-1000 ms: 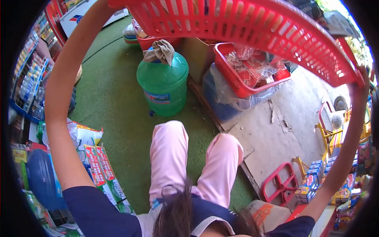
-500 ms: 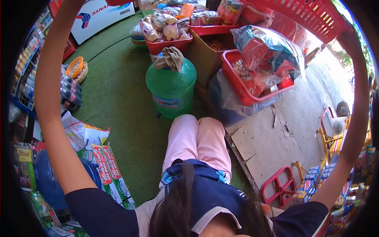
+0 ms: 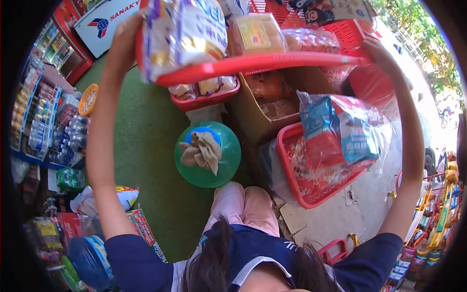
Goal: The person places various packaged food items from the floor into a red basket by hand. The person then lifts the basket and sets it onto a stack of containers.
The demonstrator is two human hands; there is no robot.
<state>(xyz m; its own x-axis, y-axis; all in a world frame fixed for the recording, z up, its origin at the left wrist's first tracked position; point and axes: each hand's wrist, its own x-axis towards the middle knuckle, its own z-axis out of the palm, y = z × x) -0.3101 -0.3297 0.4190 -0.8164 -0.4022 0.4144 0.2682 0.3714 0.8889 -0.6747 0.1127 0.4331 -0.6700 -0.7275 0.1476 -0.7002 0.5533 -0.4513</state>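
Note:
Both my hands hold a red plastic basket (image 3: 292,61) up in front of me, above the other goods. My left hand (image 3: 127,36) is closed on its left end, and my right hand (image 3: 382,54) grips the right end. Inside lie a white and purple bag (image 3: 187,31), a brown box with a yellow label (image 3: 257,34) and a clear-wrapped pack (image 3: 311,40). Below it stands a green water jug (image 3: 226,165) with a grey-beige cloth (image 3: 202,152) on its top, close to my knees.
A second red basket (image 3: 314,199) carries a plastic-wrapped blue and red pack (image 3: 335,131) at the right. Behind it is an open cardboard box (image 3: 260,114). A smaller red basket (image 3: 206,101) holds bags. Shelves of drinks (image 3: 41,117) line the left.
The red basket, earlier mostly out of view at the top, now shows with its contents. My view has tilted upward, and both hands have come into sight on its ends.

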